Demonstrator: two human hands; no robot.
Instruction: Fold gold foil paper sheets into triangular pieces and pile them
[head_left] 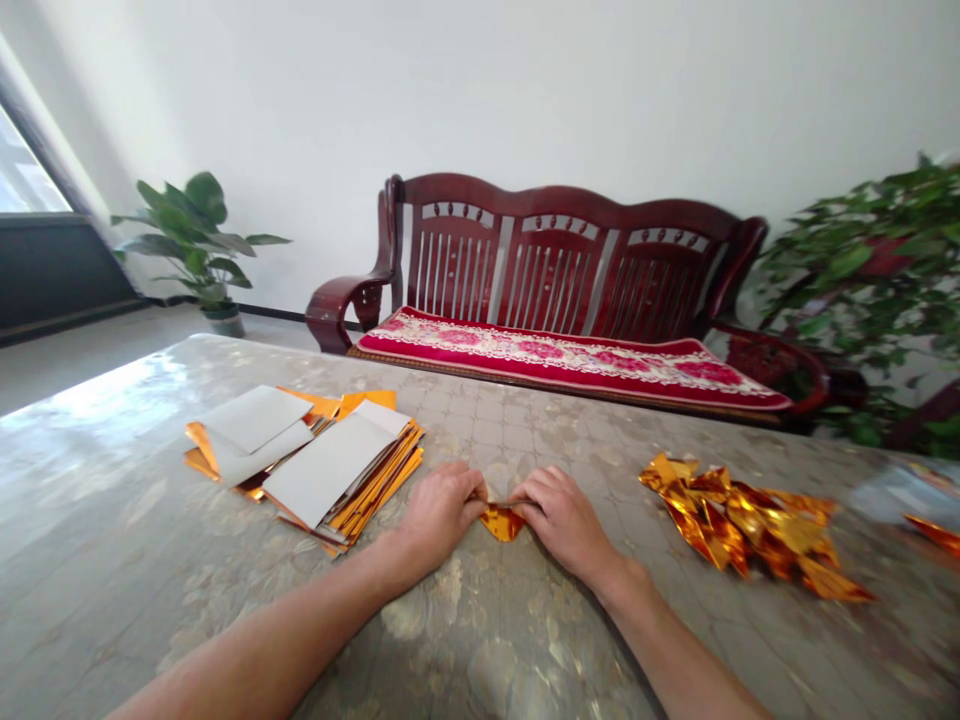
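Note:
Between my two hands, just above the patterned tabletop (480,620), is a small piece of gold foil paper (501,523), partly folded. My left hand (444,508) pinches its left end, and my right hand (559,512) pinches the right end. Fingertips cover both ends of the paper. To the left lies a loose stack of foil paper sheets (337,465), white backs up and gold edges showing. A heap of folded gold foil pieces (750,520) rests to the right of my right hand.
A clear plastic bag (904,492) lies at the table's right edge, with orange foil beside it. Behind the table stands a dark red wooden bench (555,260) with a red floral cushion (577,355). Potted plants (199,235) flank it.

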